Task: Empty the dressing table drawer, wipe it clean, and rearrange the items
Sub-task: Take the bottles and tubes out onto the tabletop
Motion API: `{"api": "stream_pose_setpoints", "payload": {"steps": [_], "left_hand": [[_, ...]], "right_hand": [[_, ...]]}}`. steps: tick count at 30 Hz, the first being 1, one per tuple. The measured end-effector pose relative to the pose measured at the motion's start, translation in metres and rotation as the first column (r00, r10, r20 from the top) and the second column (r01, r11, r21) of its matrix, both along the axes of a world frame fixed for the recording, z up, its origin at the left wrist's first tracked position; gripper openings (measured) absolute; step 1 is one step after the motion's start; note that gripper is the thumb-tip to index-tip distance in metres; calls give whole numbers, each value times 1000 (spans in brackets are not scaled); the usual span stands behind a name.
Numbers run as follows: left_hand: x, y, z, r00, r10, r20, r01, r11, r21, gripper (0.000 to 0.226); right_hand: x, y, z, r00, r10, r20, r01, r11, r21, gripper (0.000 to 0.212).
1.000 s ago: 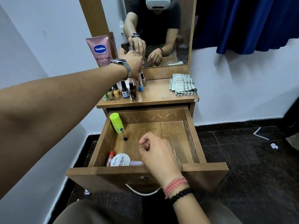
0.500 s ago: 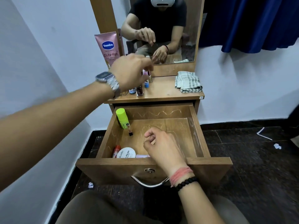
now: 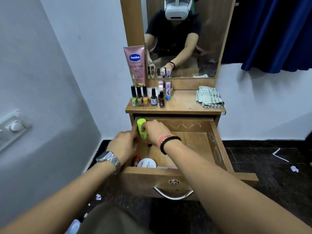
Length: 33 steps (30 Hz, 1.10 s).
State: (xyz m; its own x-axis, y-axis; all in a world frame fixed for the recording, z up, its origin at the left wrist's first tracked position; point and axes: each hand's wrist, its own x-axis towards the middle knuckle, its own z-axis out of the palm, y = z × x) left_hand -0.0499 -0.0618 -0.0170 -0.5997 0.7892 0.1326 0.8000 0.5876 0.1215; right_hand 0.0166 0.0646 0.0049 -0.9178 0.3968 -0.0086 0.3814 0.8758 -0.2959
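Observation:
The wooden drawer (image 3: 217, 141) of the dressing table stands pulled open. My right hand (image 3: 154, 132) grips a lime-green bottle (image 3: 141, 126) standing in the drawer's far left corner. My left hand (image 3: 122, 146) reaches in over the left wall, its fingers right beside the bottle's lower part; whether they grip anything is hidden. A small dark item (image 3: 149, 144) lies below the bottle. A red item (image 3: 136, 160), a white round jar (image 3: 146, 163) and something pink (image 3: 167, 166) lie against the drawer's front wall.
On the tabletop (image 3: 182, 103) stand several nail polish bottles (image 3: 145, 97), a pink Vaseline tube (image 3: 135, 65) and a folded checked cloth (image 3: 209, 97) at the right. A mirror rises behind. White walls close in at the left; dark floor with paper scraps lies around.
My left hand came down from the tabletop bottles to the drawer's left side. My right hand moved from the drawer's middle to the far left corner and took hold of the green bottle.

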Motion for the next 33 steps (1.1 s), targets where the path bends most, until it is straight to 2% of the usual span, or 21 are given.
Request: {"api": "stream_pose_setpoints", "payload": {"steps": [6,10,13,18,22,33], "left_hand": [[-1,-2,-9,1000,7,-24,-7,1000,13,24],[2,-2,-11,998,1,-65,0,1000,14,20],[3,-3,-12,998,3,-55,-2,1000,17,23],[2,-3,-14,998,-2,-64,5,999,40,23],[2,-3,-16,998,-4,-66,9,998,70,20],[1,-3,-19,996,4,-92,5,995,104,18]], "right_hand": [[-3,8,-14,1000,-10,-12,11,999,42,31],[15,28,3,978,-92,-186,77,993,-83,13],[36,53,36,930,-145,-338,100,984,-147,13],[40,99,80,848,-218,-483,191,976,-106,14],[14,118,81,834,-250,-491,235,967,-94,18],[-26,123,72,889,-204,-409,210,977,-33,21]]}}
